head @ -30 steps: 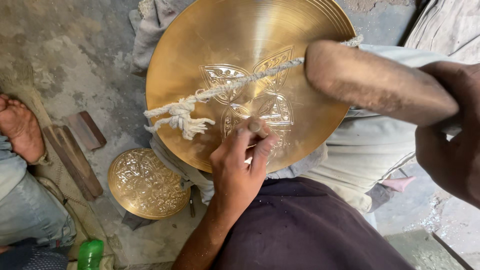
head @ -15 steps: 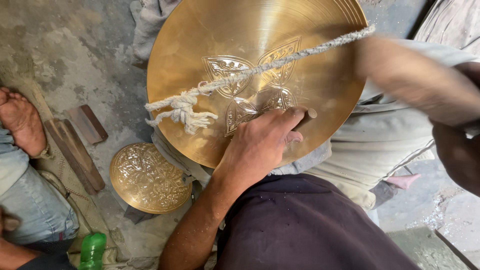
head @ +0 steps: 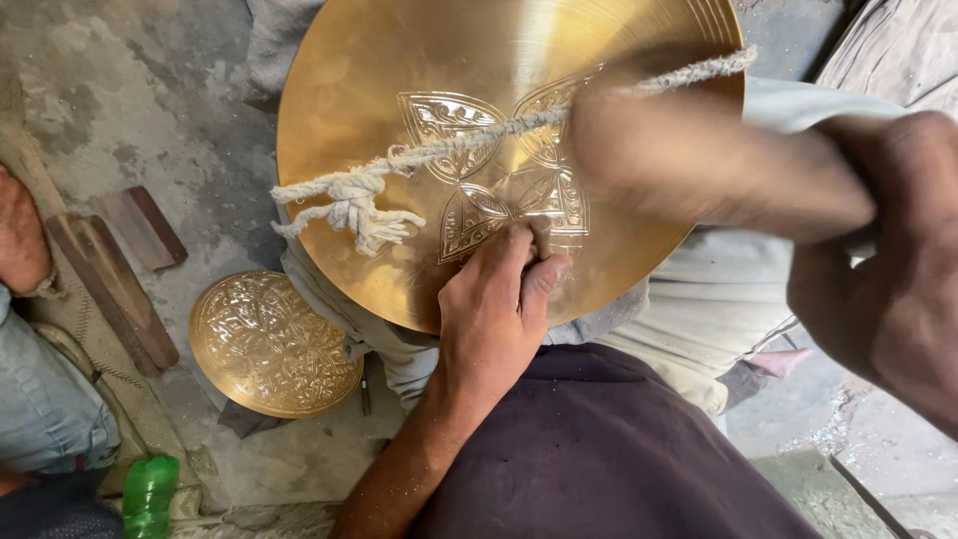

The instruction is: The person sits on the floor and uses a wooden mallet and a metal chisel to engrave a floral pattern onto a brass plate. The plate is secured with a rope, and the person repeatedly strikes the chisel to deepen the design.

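A large round brass plate (head: 379, 80) rests on my lap, with a leaf pattern engraved at its middle. A pale rope (head: 469, 140) stretches across it and ends in a frayed knot (head: 354, 205) on the left. My left hand (head: 499, 319) presses on the plate's lower part, fingers closed around a small metal chisel (head: 540, 236) set against the engraving. My right hand (head: 893, 284) grips a thick wooden mallet (head: 699, 170), blurred by motion, which hangs over the plate's right side just above the chisel.
A smaller engraved brass dish (head: 269, 344) lies on the concrete floor at lower left. Beside it are two dark wooden pieces (head: 110, 284), a green bottle (head: 150, 494), and another person's foot (head: 20, 235) and jeans leg (head: 45, 399).
The mallet has swung from the upper right down and left over the plate toward the chisel. My left hand has drawn its fingers in around the chisel and slid slightly lower.
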Demonstrator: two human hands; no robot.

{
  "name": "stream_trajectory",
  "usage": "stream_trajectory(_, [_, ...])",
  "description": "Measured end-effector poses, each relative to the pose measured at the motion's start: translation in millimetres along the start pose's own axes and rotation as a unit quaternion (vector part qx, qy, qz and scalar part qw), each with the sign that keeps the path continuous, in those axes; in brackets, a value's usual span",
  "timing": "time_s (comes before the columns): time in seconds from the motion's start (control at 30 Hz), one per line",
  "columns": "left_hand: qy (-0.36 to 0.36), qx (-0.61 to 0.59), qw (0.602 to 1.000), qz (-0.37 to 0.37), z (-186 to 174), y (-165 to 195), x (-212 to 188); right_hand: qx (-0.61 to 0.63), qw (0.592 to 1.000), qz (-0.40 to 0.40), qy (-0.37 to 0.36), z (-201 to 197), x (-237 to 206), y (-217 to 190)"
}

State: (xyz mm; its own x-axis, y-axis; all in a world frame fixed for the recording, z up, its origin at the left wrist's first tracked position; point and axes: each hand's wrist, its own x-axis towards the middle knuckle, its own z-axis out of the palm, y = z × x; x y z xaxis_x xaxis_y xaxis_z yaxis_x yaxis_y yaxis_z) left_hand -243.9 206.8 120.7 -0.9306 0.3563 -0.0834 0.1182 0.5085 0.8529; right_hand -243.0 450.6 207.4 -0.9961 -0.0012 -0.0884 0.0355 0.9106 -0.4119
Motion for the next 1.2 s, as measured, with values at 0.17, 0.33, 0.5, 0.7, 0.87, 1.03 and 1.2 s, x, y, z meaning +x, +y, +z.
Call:
stream_trajectory(0.17, [0.035,-0.009,0.999,0.028,3,-2,-4,-0.221,0.966,-0.125,-0.054,-10,6,-4])
stream_trajectory(0.33, [0.028,-0.031,0.999,0.010,5,-5,-3,-0.134,0.986,-0.092,-0.032,-6,7,7])
stream_trajectory(0.5, [0.026,-0.026,0.999,0.016,8,-8,-5,-0.135,0.984,-0.102,-0.050,-8,7,14])
stream_trajectory(0.7, [0.011,-0.007,1.000,0.025,5,-10,-5,-0.151,0.983,-0.077,-0.065,-10,2,12])
stream_trajectory(0.87, [-0.002,-0.089,0.995,-0.036,-4,-7,2,-0.115,0.990,-0.056,-0.055,0,-8,24])
stream_trajectory(1.03, [-0.114,-0.040,0.987,0.103,-13,-11,23,0.043,0.997,0.057,-0.026,14,-31,65])
stream_trajectory(1.2, [-0.176,0.003,0.978,0.115,-19,-8,35,0.281,0.907,0.308,-0.066,34,-46,83])
